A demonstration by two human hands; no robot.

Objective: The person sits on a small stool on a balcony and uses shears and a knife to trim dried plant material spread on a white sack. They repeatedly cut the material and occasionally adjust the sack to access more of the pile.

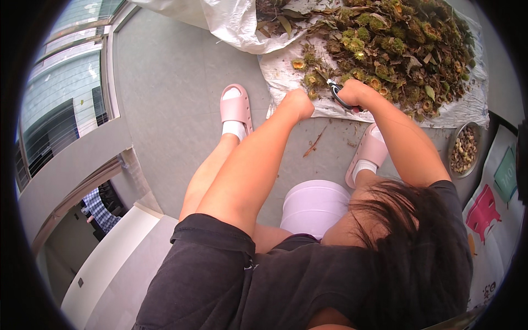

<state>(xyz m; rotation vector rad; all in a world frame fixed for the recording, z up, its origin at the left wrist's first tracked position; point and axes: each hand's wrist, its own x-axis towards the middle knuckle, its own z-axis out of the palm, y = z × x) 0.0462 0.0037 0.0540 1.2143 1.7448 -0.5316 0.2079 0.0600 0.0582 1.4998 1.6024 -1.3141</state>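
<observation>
Scissors with dark handles [339, 95] are gripped in my right hand [355, 94], their blades pointing up and left over spiny chestnut burrs at the edge of a large heap [396, 45]. The heap of burrs and dry leaves lies on a white woven plastic sheet [284, 70]. My left hand [298, 104] is closed, just left of the scissors near the sheet's front edge; whether anything is inside it is hidden. An opened burr with an orange inside [298, 64] lies above my left hand.
At the right, a metal bowl [464, 150] holds many brown nuts beside a printed bag [486, 210]. A pale purple plastic stool [314, 206] stands between my legs. Plant scraps [315, 141] lie on the grey tiled floor between my pink slides. Folded white sheeting [235, 24] rises at the top.
</observation>
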